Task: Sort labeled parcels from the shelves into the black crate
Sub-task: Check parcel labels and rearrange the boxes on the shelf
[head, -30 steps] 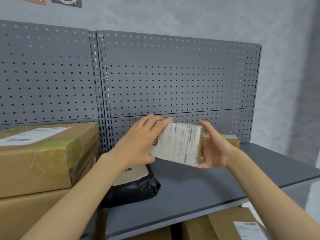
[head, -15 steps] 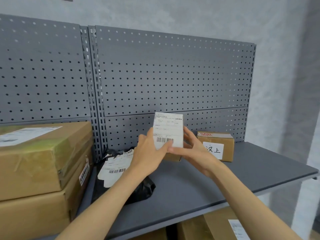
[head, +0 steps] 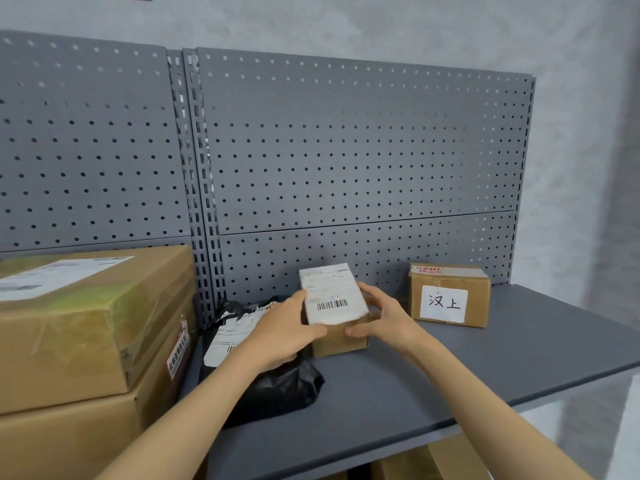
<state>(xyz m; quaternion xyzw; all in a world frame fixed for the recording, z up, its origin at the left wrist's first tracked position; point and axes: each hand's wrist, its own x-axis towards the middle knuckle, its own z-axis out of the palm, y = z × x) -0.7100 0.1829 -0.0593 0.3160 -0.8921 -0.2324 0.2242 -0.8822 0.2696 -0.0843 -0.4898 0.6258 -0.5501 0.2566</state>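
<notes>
Two hands — left hand (head: 284,332), right hand (head: 384,318) — grip one small parcel (head: 337,315).

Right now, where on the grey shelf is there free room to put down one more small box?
The shelf is bare at front right, between the held box and the right edge, in front of the box with two handwritten characters. A narrower gap lies between those two boxes. The left is crowded: the black bag and stacked cartons. Both hands, left and right, grip the held box.
</notes>
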